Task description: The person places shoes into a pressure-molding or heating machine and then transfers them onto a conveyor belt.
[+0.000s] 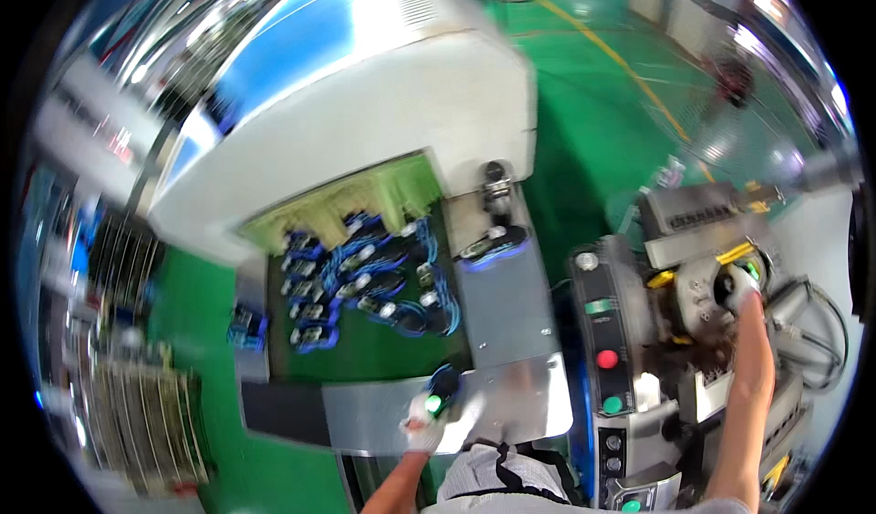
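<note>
At the lower centre of the frame, the gloved left hand (422,430) is curled around the near end of a black-and-blue shoe (445,384), over the bare metal ledge (525,391); blur hides how firmly the fingers close. The gloved right hand (744,293) reaches to the rounded metal fixture (698,297) of the machine at the right of the frame; I cannot tell how far its fingers are spread, or whether they grip anything.

The likeliest trouble is divided attention: with the arms spread wide, a slack left grip could let the shoe slip and scuff on the ledge. The right fingers could be pinched if the fixture moves, and a stray forearm might knock the red button (607,359) on the control panel. At centre left, shoes crowd the green conveyor belt (365,368) below the fringed curtain (347,202); if it runs, they could jam against its near edge.
</note>
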A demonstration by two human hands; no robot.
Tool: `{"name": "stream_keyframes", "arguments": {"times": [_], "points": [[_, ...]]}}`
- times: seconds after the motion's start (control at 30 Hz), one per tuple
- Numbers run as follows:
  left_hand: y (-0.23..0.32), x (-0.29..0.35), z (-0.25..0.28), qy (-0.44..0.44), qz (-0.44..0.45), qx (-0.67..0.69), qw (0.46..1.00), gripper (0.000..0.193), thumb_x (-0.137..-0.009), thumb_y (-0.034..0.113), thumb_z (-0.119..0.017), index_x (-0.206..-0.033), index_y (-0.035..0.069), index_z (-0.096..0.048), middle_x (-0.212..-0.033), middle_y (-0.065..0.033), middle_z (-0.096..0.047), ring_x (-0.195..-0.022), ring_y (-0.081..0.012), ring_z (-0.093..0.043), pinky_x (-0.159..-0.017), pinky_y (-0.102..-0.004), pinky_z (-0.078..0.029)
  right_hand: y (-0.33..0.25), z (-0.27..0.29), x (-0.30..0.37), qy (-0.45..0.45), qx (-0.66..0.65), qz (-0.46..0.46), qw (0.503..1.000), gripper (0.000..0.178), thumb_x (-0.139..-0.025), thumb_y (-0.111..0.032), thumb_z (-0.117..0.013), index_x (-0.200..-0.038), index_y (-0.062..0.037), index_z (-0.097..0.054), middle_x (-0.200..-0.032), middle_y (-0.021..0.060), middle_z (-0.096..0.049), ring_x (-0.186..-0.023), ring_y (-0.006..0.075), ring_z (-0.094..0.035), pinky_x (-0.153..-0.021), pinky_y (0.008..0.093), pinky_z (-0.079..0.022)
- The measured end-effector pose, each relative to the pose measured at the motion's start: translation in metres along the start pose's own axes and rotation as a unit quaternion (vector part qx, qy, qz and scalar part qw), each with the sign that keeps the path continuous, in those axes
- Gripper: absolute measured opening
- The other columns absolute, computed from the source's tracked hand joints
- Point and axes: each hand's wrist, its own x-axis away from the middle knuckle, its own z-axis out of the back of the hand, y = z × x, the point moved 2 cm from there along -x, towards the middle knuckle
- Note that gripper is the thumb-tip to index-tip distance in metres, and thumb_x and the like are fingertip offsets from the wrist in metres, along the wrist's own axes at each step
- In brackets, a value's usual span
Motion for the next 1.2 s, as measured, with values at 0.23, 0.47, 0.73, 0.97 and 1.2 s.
{"name": "stream_keyframes", "arguments": {"times": [0.23,0.47,0.73,0.97,1.2], "points": [[-0.003,-0.006,0.074,-0.168,-0.014,0.166,0.972,0.072,-0.085,0.042,-0.078,-0.14,0.005,-0.049,-0.14,-0.022,-0.053,-0.133,-0.0428,-0.049,-0.111,-0.0539,-0.04,0.02,-0.158,0.397,0.039,0.282,0.423,0.86,0.073,-0.103,-0.026,-0.059,-0.162,-0.001,-0.023,-0.162,0.0229,-0.036,-0.152,0.0292,-0.034,-0.124,0.0376,-0.027],[-0.165,-0.101,0.132,0.056,0.034,0.26,0.963,0.083,-0.087,0.023,-0.077,-0.154,0.001,-0.033,-0.15,-0.0232,-0.044,-0.135,-0.0326,-0.051,-0.105,-0.0417,-0.05,0.16,-0.211,0.489,-0.033,0.766,0.123,0.63,0.118,-0.076,-0.05,-0.075,-0.162,0.0042,-0.014,-0.168,0.0309,-0.008,-0.157,0.0436,-0.008,-0.128,0.0498,-0.009],[-0.318,-0.231,0.202,0.213,0.129,0.069,0.966,0.041,-0.091,0.035,-0.072,-0.12,0.007,-0.063,-0.121,-0.0154,-0.066,-0.109,-0.0374,-0.064,-0.09,-0.0501,-0.051,0.175,-0.259,0.546,-0.071,0.778,0.088,0.618,0.093,-0.088,-0.061,-0.064,-0.15,0.0048,-0.043,-0.14,0.0261,-0.058,-0.127,0.0428,-0.055,-0.113,0.0597,-0.028],[-0.324,-0.218,0.217,0.168,-0.029,0.117,0.978,0.016,-0.091,0.022,-0.072,-0.094,0.007,-0.072,-0.098,-0.0139,-0.071,-0.087,-0.0327,-0.069,-0.077,-0.0441,-0.054,0.212,-0.358,0.642,-0.253,0.518,0.169,0.799,0.098,-0.08,-0.033,-0.08,-0.156,0.0055,-0.032,-0.156,0.0269,-0.043,-0.143,0.0351,-0.046,-0.118,0.0394,-0.036],[-0.11,-0.145,0.261,-0.052,-0.382,0.164,0.908,0.017,-0.091,0.025,-0.071,-0.099,0.011,-0.072,-0.097,-0.0097,-0.069,-0.086,-0.0292,-0.067,-0.072,-0.0415,-0.052,0.208,-0.422,0.77,-0.402,0.432,0.286,0.755,0.092,-0.079,-0.033,-0.08,-0.151,0.0055,-0.037,-0.15,0.0285,-0.046,-0.142,0.0388,-0.044,-0.117,0.0431,-0.038]]}}
